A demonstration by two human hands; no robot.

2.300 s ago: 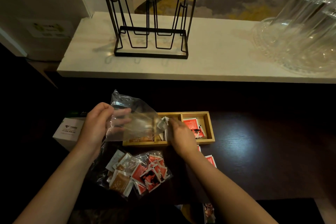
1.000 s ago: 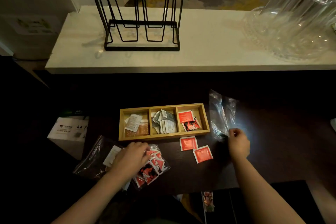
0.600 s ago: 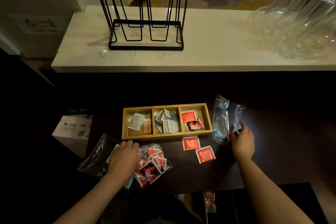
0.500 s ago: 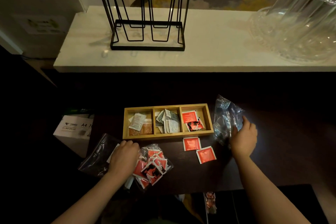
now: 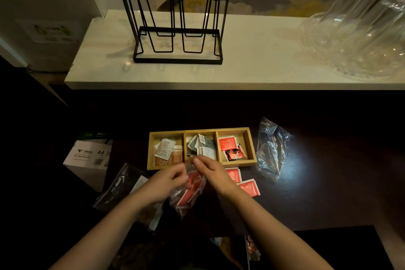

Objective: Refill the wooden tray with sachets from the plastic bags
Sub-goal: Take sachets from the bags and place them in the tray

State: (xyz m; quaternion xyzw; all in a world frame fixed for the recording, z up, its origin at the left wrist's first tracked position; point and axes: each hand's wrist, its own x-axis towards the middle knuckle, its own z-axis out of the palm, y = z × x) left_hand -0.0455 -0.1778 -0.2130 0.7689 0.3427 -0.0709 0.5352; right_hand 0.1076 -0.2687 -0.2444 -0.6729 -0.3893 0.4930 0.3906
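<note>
— Since half a second ago your right hand has left the empty bag by the tray's right end and joined your left hand at the bag of red sachets.

— Are my fingers closed?

— Yes, both hands pinch the top of this bag, just in front of the wooden tray on the tabletop.

— How much is done?

— All three compartments hold sachets, but I judge the right one is still thin. Two loose red sachets and a darker bag on your left remain.
</note>
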